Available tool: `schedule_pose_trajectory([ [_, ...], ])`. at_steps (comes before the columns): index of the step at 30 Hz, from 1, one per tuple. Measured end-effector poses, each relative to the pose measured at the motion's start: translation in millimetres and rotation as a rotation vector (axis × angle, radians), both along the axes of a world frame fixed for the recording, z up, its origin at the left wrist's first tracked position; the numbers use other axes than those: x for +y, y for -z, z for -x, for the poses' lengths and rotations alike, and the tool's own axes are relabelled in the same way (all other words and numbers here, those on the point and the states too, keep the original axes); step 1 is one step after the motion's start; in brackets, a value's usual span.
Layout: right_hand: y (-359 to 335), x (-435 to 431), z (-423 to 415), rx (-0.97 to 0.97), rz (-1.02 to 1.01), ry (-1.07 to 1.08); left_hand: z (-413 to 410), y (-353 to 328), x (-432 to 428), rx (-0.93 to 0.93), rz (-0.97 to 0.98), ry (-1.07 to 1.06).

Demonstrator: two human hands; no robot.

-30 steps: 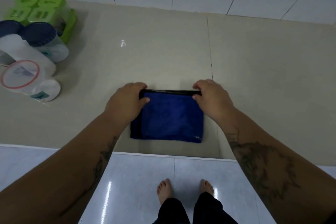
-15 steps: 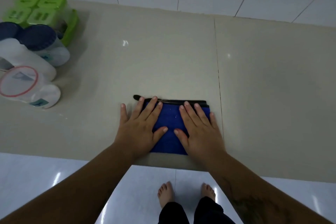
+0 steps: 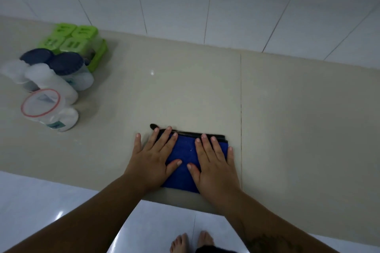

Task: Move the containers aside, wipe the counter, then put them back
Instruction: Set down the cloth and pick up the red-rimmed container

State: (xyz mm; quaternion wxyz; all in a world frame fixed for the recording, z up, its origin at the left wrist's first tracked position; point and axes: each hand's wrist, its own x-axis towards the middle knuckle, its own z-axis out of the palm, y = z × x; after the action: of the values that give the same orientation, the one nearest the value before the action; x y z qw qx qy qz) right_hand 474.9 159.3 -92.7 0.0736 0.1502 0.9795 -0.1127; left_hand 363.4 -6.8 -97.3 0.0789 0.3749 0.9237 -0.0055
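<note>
A folded blue cloth (image 3: 185,155) with a black edge lies on the beige counter (image 3: 287,119) near its front edge. My left hand (image 3: 153,157) and my right hand (image 3: 213,163) both press flat on it, fingers straight and spread. At the far left stands a cluster of containers: a green-lidded box set (image 3: 72,40), two clear jars with dark blue lids (image 3: 65,63), white jars (image 3: 51,82), and a clear jar with a red-rimmed lid (image 3: 41,102).
A white tiled wall (image 3: 205,2) rises behind the counter. A tile seam (image 3: 241,98) runs front to back just right of the cloth. Below the front edge are a glossy white floor and my bare feet (image 3: 191,242).
One second ago both hands gripped the cloth's far edge. They then laid flat on top of it. The view has since shifted, and the hands stay flat on the cloth.
</note>
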Motion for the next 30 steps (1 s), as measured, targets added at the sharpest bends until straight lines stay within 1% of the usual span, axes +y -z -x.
schedule_pose_trajectory([
  [4, -10, 18, -9, -0.061, -0.005, -0.098, -6, -3, -2, -0.025, 0.024, -0.088],
  [8, -23, 46, -15, -0.141, -0.075, -0.197, -5, -5, -10, -0.067, 0.045, -0.188],
  [11, -29, 52, -15, -0.167, -0.078, -0.155, -6, -4, -29, -0.042, 0.020, -0.268],
  [13, -36, 50, -6, -0.180, -0.066, -0.100, -4, -9, -49, -0.093, -0.029, -0.365],
  [15, -45, 43, 15, -0.180, -0.036, -0.098, 0, -16, -72, -0.148, -0.088, -0.466],
  [17, -53, 25, 47, -0.158, 0.011, -0.151, 6, -19, -96, -0.174, -0.162, -0.524],
  [19, -65, -5, 85, -0.093, 0.115, -0.230, 15, -21, -118, -0.183, -0.231, -0.557],
  [22, -88, -64, 147, 0.031, 0.301, -0.400, 32, -18, -148, -0.169, -0.210, -0.530],
  [25, -107, -126, 209, 0.133, 0.420, -0.554, 43, -10, -173, -0.106, -0.162, -0.383],
  [27, -112, -163, 246, 0.169, 0.407, -0.620, 48, -4, -185, -0.074, -0.149, -0.304],
  [30, -104, -201, 283, 0.144, 0.286, -0.676, 51, 9, -190, -0.075, -0.177, -0.262],
])
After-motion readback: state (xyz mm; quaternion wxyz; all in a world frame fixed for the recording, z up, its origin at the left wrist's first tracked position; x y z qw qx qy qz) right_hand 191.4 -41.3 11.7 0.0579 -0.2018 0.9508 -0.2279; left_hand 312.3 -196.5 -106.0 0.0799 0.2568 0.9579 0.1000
